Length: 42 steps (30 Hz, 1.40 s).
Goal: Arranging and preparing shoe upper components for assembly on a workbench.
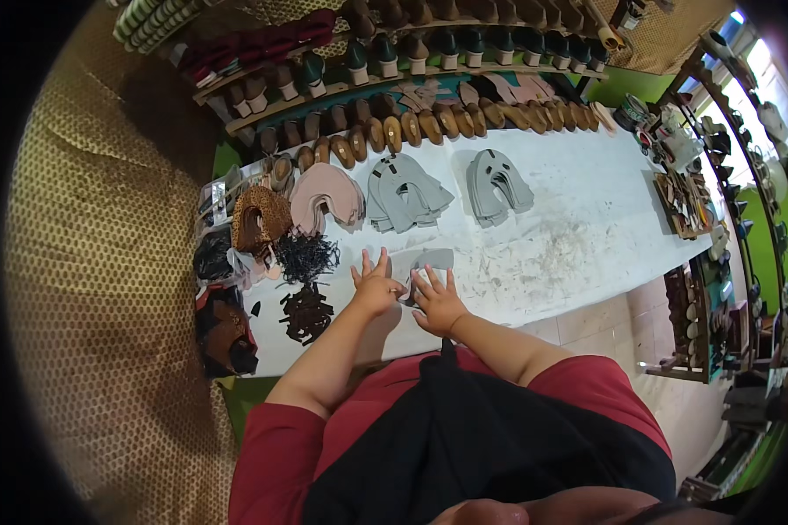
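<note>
Under right fingers (435, 283), grey piece (435, 258); partly covered

Head-high wide fisheye, angled down at worktable (587, 179)

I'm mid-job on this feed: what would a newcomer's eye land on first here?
Probably the long row of brown shoe moulds along the back of the white table. In front of it, arch-shaped stacks stand out: a leopard-print stack at left, then a pink stack and two grey stacks. Nearer the person, the left hand and right hand are spread beside a small grey piece.
</note>
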Motion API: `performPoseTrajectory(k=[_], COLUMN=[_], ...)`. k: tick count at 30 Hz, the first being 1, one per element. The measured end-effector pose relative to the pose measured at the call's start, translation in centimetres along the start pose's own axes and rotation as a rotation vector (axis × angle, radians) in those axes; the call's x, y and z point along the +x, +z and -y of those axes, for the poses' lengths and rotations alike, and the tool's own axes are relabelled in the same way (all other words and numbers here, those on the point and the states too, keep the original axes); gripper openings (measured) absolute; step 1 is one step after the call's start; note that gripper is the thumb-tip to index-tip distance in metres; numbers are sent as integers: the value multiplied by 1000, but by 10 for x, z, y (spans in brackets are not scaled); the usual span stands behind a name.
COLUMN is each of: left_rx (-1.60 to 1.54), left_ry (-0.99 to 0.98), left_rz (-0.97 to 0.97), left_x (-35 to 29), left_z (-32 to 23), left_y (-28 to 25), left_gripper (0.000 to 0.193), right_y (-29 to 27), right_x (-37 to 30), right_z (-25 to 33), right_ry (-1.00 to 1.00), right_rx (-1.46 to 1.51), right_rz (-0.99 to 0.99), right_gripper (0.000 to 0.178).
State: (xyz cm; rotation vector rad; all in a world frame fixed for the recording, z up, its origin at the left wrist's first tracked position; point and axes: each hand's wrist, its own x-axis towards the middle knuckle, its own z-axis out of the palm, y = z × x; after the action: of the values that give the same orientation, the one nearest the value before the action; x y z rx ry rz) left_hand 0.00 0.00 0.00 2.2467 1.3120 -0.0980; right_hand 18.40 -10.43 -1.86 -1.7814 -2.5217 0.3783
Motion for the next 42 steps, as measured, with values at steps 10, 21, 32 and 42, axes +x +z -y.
performPoseTrajectory(k=[10,21,32,42], left_rx=[35,84,-2,169], left_ry=[27,19,-24,189], left_rz=[-175,-139,-573,-112], left_x=[7,22,13,-7], left_z=[-11,-1,1,-16], left_y=[10,18,15,43], left_gripper=[16,3,52,77], right_y=[9,10,15,15], right_x=[-3,-4,-4,-4], right_z=[-8,-6,-8,-10], right_ry=[-29,-15,45,82], right_rx=[96,140,143,178], right_rz=[-163,-215,-255,-252], right_gripper=[46,51,62,68])
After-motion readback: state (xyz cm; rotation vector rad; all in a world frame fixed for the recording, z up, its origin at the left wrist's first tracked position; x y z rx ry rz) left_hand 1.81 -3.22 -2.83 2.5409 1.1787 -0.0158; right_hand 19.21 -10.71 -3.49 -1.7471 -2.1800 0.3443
